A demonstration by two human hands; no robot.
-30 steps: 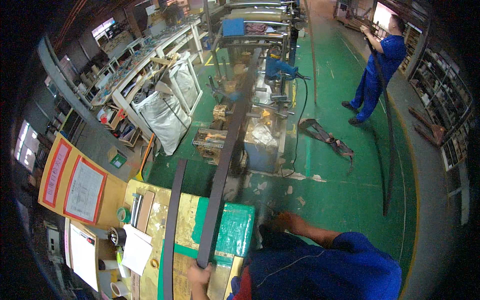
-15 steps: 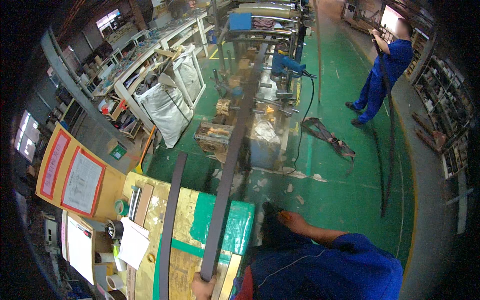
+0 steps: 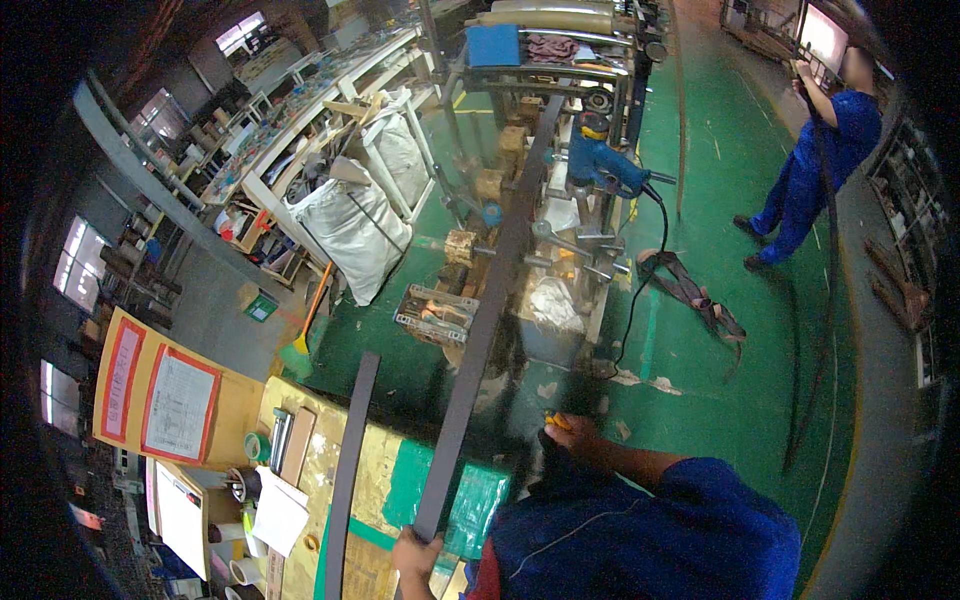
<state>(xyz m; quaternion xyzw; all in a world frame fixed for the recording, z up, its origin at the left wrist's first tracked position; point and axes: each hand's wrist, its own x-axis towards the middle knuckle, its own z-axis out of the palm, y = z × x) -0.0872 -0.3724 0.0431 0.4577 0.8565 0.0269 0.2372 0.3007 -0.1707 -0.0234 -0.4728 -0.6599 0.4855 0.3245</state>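
A long dark grey strip runs from the yellow bench out over the machine frame ahead. My left hand is closed around its near end, above the bench. A second, shorter dark strip lies on the bench to the left, apart from that hand. My right hand is closed on a small yellow tool, held to the right of the bench; its exact kind is too small to tell. Green tape covers part of the bench top near the long strip.
A blue power tool with a black cord rests on the machine frame. Ahead stands an open toolbox; white sacks are at left. A co-worker in blue holds a long dark strip at right. Black straps lie on the green floor.
My left hand and the long strip have moved forward over the bench. More of the yellow tool shows in my right hand. The view has shifted, and the co-worker appears farther right.
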